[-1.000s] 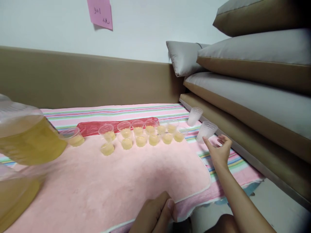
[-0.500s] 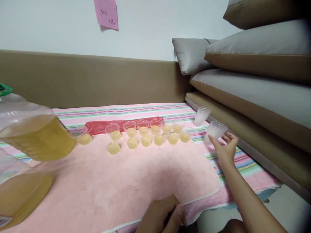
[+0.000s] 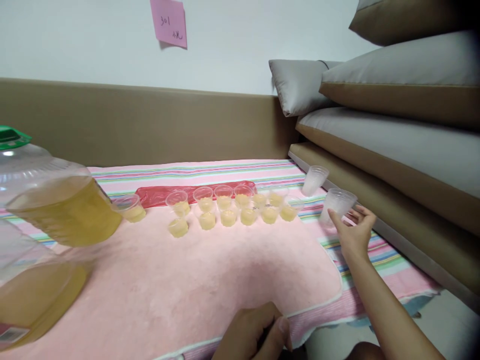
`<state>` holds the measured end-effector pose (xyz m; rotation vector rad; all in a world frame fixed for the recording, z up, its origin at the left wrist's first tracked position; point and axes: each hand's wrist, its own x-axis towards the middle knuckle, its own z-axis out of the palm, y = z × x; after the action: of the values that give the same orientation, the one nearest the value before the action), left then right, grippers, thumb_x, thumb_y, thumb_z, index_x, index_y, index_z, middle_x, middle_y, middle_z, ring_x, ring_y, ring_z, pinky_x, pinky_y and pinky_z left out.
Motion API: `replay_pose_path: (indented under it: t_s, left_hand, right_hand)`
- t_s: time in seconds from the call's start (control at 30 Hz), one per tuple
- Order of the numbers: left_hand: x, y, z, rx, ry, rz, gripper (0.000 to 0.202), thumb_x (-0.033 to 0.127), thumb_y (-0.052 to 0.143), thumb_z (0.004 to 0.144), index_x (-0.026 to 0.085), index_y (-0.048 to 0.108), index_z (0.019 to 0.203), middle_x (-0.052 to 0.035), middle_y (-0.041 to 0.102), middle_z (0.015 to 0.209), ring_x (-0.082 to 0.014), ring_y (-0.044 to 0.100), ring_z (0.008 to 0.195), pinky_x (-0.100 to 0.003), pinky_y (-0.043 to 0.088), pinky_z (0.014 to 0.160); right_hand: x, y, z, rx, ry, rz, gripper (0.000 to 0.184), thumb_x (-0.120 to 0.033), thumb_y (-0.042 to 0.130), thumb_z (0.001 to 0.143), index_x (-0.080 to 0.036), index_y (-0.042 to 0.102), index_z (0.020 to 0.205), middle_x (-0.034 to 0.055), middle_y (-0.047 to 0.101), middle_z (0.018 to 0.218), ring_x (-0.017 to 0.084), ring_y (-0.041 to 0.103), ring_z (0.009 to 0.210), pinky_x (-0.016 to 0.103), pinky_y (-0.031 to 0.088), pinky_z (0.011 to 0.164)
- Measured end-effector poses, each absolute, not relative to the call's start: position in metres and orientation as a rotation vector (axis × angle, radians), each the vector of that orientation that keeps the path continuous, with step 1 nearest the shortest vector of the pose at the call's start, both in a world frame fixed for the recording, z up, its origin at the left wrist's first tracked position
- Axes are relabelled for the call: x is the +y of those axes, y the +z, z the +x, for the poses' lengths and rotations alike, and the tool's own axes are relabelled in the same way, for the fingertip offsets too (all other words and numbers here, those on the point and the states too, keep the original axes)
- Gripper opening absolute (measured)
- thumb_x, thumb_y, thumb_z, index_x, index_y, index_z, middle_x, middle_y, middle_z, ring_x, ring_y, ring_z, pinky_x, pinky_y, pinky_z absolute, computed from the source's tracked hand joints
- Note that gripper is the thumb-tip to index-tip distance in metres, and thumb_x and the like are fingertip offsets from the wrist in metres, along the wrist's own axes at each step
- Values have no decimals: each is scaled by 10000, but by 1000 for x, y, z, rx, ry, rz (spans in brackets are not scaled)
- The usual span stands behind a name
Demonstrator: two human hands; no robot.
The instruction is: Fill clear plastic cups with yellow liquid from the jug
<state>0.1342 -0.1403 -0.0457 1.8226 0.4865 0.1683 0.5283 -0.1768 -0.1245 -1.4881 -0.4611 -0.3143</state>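
Note:
My right hand (image 3: 354,232) grips a stack of clear plastic cups (image 3: 337,206), thumb on the near side and fingers round the right. The stack stands on the striped cloth. Another stack of cups (image 3: 315,181) is just behind it. Near the front edge rests my left hand (image 3: 257,332), loosely curled into a fist, with nothing visible in it. Clear cups holding yellow liquid (image 3: 228,217) stand in two rows on the pink mat (image 3: 195,280). A separate cup of liquid (image 3: 133,212) stands to their left.
Two large clear jugs of yellow liquid (image 3: 75,215) fill the left side; one shows a green cap (image 3: 13,137). A red plastic bag (image 3: 157,196) lies behind the cups. Stacked grey-brown cushions (image 3: 405,135) border the right. A pink note (image 3: 168,25) hangs on the wall.
The whole view has shifted slightly, so everything sits a little further right. Both hands keep nearly the same pose, the right one still on the cup stack.

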Motion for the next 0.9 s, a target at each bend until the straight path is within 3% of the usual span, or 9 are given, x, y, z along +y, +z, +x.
replay_pose_path:
  t_s: [0.07, 0.2, 0.3, 0.37, 0.5, 0.7, 0.9]
  left_hand:
    - [-138, -52, 136, 452, 199, 1802, 459, 581, 404, 1045, 206, 626, 902, -11, 625, 838, -168, 551, 814, -276, 394, 743]
    - [-134, -55, 137, 435, 287, 1732, 383, 550, 485, 1022, 194, 588, 928, -4, 574, 792, -143, 477, 707, -278, 361, 658]
    - [-130, -52, 135, 507, 451, 1745, 257, 482, 556, 999, 235, 577, 1066, -30, 596, 987, -184, 534, 884, -322, 445, 820]
    - [-125, -51, 132, 523, 576, 1771, 251, 439, 589, 986, 276, 548, 1172, -38, 578, 1121, -210, 539, 1015, -369, 452, 936]
    - [-110, -52, 126, 559, 764, 1815, 414, 432, 673, 960, 350, 474, 1313, -39, 514, 1336, -254, 501, 1227, -453, 420, 1072]
    - [-89, -46, 119, 615, 912, 1753, 650, 495, 811, 869, 371, 401, 1358, -36, 471, 1435, -278, 466, 1353, -507, 381, 1161]
    - [-69, -36, 107, 622, 951, 1753, 833, 512, 876, 797, 381, 299, 1383, -60, 371, 1519, -300, 377, 1444, -561, 332, 1212]
  right_hand:
    - [-182, -111, 521, -456, -320, -1435, 901, -569, 934, 581, -216, 431, 1241, 119, 553, 1254, 286, 582, 1096, 437, 480, 974]
    - [-194, -78, 486, -491, -299, -1178, 882, -331, 1012, 536, -225, 439, 1198, 42, 543, 1138, 185, 559, 932, 311, 465, 931]
    - [-197, -59, 440, -559, -149, -1069, 769, -376, 975, 667, -247, 450, 1214, 4, 519, 1116, 159, 563, 986, 243, 484, 864]
    - [-195, -48, 403, -586, 189, -903, 702, -305, 964, 764, -280, 458, 1249, -2, 513, 1213, 143, 561, 1082, 212, 496, 879]
    - [-187, -34, 336, -675, 634, -785, 564, -315, 887, 929, -298, 461, 1298, 36, 513, 1336, 163, 560, 1168, 209, 530, 898]
    - [-175, -43, 288, -873, 887, -813, 756, -402, 864, 965, -335, 305, 1469, 92, 431, 1487, 252, 469, 1352, 352, 499, 1080]
    - [-159, -70, 281, -984, 878, -935, 750, -465, 867, 953, -360, 307, 1441, 84, 491, 1397, 255, 573, 1156, 378, 525, 980]
